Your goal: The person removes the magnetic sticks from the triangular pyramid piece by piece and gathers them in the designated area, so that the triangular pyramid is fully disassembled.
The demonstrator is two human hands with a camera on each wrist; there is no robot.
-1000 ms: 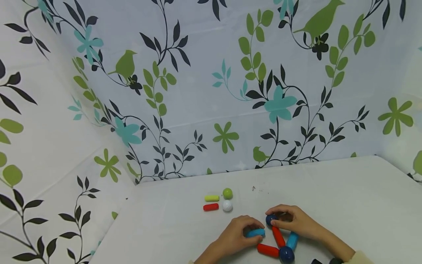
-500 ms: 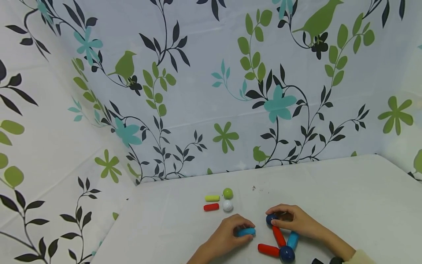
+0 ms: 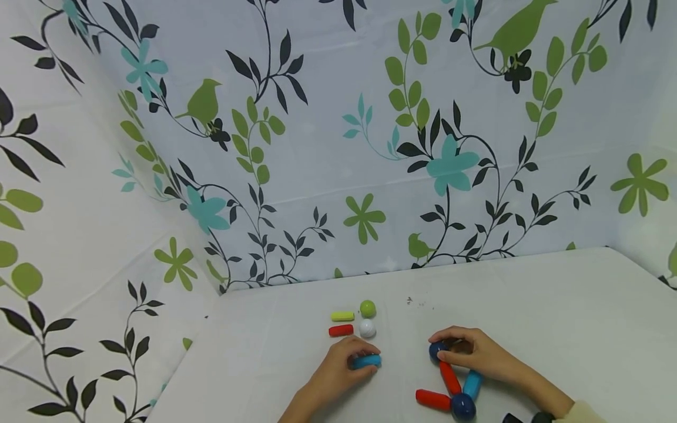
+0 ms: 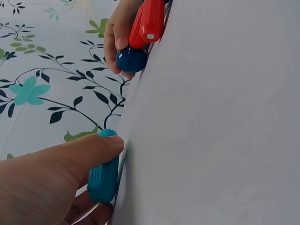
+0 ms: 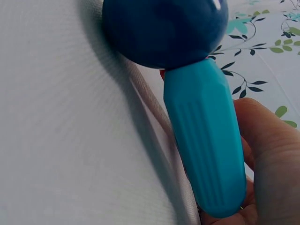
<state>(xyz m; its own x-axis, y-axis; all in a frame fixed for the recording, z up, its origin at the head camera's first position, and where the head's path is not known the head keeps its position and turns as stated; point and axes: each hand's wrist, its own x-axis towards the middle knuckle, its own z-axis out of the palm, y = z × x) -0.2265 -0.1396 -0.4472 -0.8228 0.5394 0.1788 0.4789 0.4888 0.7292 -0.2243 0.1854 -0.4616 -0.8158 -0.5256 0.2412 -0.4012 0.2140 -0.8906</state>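
Observation:
My left hand (image 3: 338,365) pinches a blue magnetic rod (image 3: 366,361) between thumb and fingers, low over the white table. In the left wrist view the ribbed blue rod (image 4: 104,178) shows under the thumb. My right hand (image 3: 478,352) grips a dark blue ball (image 3: 436,351) at the far end of a red rod (image 3: 449,378). That rod joins a second dark blue ball (image 3: 463,406), from which another red rod (image 3: 433,399) and a blue rod (image 3: 472,385) also branch. The right wrist view shows the attached blue rod (image 5: 206,140) close up, beside the right thumb.
Beyond my left hand lie a yellow-green rod (image 3: 342,316), a red rod (image 3: 341,330), a green ball (image 3: 367,308) and a white ball (image 3: 367,328). A patterned cloth (image 3: 317,147) hangs behind the table (image 3: 254,352). Dark objects (image 3: 512,418) sit near the right forearm.
My left hand has moved left with the blue rod, away from the joined pieces and closer to the loose ones. My right hand stays on the dark blue ball.

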